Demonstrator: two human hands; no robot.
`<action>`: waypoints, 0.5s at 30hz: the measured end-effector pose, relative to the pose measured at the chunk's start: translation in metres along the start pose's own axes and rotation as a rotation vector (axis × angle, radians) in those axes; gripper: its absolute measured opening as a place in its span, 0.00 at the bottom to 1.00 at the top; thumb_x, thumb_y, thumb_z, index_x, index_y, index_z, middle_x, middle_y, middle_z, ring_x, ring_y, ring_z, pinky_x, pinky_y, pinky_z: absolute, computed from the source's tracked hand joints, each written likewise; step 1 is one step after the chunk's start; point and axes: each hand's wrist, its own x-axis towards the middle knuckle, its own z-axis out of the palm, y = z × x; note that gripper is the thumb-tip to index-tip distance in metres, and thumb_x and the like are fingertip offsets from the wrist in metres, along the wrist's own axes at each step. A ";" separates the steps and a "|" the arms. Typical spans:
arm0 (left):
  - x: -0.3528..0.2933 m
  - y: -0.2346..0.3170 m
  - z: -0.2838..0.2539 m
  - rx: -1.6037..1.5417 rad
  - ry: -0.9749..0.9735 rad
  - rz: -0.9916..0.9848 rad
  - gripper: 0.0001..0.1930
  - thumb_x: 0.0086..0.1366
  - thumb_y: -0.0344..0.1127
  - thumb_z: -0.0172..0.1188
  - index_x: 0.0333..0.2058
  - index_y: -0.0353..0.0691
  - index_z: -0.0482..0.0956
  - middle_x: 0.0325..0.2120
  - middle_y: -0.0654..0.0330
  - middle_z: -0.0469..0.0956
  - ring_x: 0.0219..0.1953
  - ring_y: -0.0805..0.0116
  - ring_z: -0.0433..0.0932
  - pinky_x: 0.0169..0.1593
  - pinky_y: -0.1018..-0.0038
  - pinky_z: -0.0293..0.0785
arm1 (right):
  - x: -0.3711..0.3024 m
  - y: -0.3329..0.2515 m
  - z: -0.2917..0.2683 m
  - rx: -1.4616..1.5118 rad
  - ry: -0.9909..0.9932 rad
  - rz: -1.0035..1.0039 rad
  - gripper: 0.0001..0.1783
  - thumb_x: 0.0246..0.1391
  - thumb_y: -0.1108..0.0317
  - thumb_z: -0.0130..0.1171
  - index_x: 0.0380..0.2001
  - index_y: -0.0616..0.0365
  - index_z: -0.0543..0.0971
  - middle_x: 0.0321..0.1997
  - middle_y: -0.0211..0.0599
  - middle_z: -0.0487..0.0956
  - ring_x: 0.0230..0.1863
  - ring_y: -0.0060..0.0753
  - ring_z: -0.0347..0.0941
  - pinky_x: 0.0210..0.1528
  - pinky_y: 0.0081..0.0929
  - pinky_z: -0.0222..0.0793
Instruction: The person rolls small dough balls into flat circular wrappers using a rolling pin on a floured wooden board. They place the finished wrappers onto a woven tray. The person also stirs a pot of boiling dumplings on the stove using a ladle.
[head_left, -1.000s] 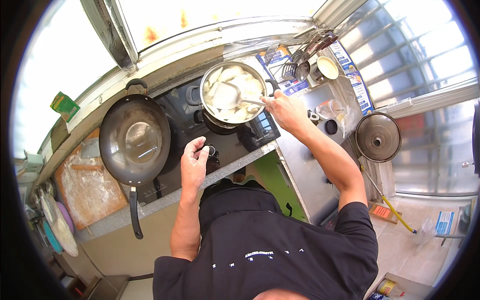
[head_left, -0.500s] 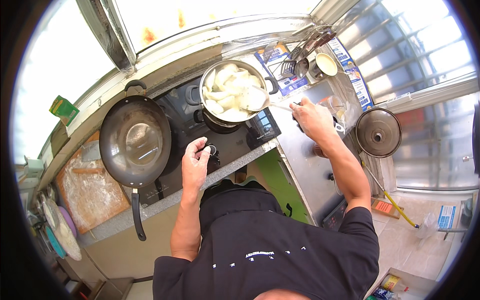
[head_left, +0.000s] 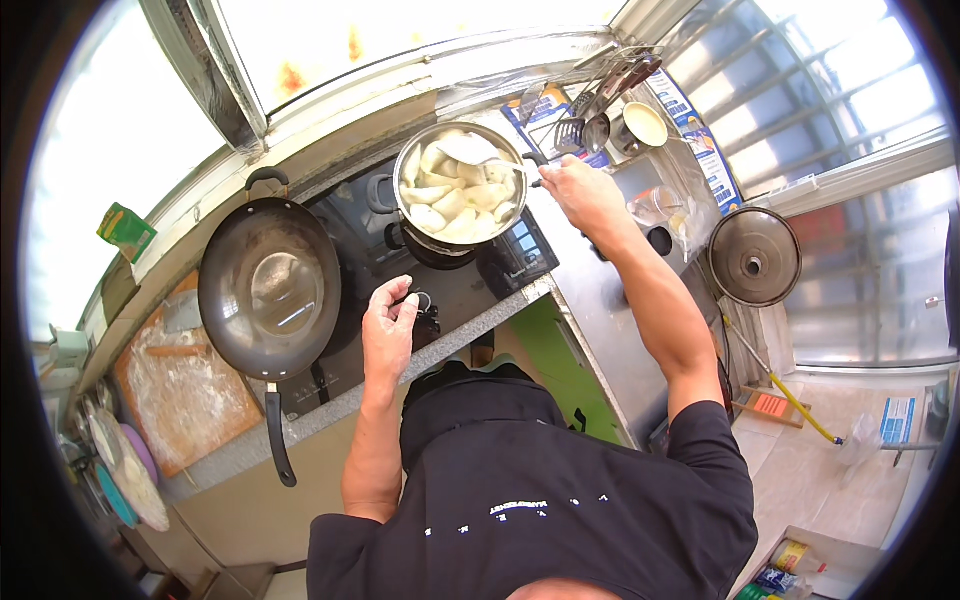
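Observation:
My right hand point(head_left: 582, 195) is closed around the handle of a large metal spoon point(head_left: 468, 149), whose bowl is at the far side of a steel pot point(head_left: 399, 190). Pale dumplings point(head_left: 455, 205) crowd the pot, in cloudy liquid. My left hand point(head_left: 388, 325), its fingers dusted white, hovers over the near part of the black cooktop point(head_left: 350, 235). Its fingers are loosely bent, with a gap between thumb and forefinger; I see nothing held there. Something small, dark and ring-like shows beside the fingertips, too unclear to name.
A dark wok point(head_left: 275, 285) sits left of the pot, its handle pointing toward me over the counter edge. Beyond it lies a floured wooden board point(head_left: 185, 400) with a rolling pin point(head_left: 180, 350). Utensils point(head_left: 590, 120) and a round lid point(head_left: 755, 257) are on the right.
My right hand has moved up and left, nearer the pot. The spoon's bowl has swung from the pot's right side to its far side. My left hand has barely moved.

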 end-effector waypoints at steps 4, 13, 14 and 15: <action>-0.001 -0.003 -0.002 0.014 -0.008 0.013 0.19 0.74 0.29 0.63 0.61 0.31 0.78 0.56 0.55 0.80 0.51 0.71 0.81 0.59 0.72 0.78 | 0.004 -0.006 0.019 -0.057 -0.003 0.035 0.13 0.73 0.61 0.55 0.43 0.55 0.85 0.45 0.51 0.81 0.45 0.56 0.84 0.46 0.52 0.81; 0.001 -0.004 -0.008 0.010 -0.002 0.011 0.19 0.75 0.28 0.63 0.61 0.31 0.77 0.56 0.55 0.80 0.52 0.71 0.80 0.59 0.73 0.79 | -0.034 0.005 0.034 0.190 -0.144 0.032 0.14 0.71 0.62 0.57 0.43 0.62 0.86 0.37 0.59 0.84 0.41 0.64 0.83 0.44 0.54 0.79; 0.002 -0.001 -0.008 0.011 -0.005 0.008 0.19 0.75 0.28 0.63 0.61 0.31 0.77 0.56 0.55 0.80 0.51 0.71 0.80 0.59 0.73 0.79 | -0.038 0.005 0.033 0.223 -0.185 0.055 0.15 0.71 0.62 0.57 0.48 0.62 0.86 0.40 0.60 0.85 0.43 0.64 0.83 0.46 0.53 0.79; 0.003 0.001 -0.007 0.013 -0.007 0.004 0.19 0.75 0.28 0.63 0.61 0.31 0.77 0.56 0.55 0.80 0.51 0.71 0.81 0.59 0.73 0.79 | -0.040 0.007 0.032 0.255 -0.225 0.078 0.17 0.72 0.62 0.58 0.53 0.62 0.86 0.44 0.60 0.86 0.45 0.63 0.84 0.49 0.52 0.79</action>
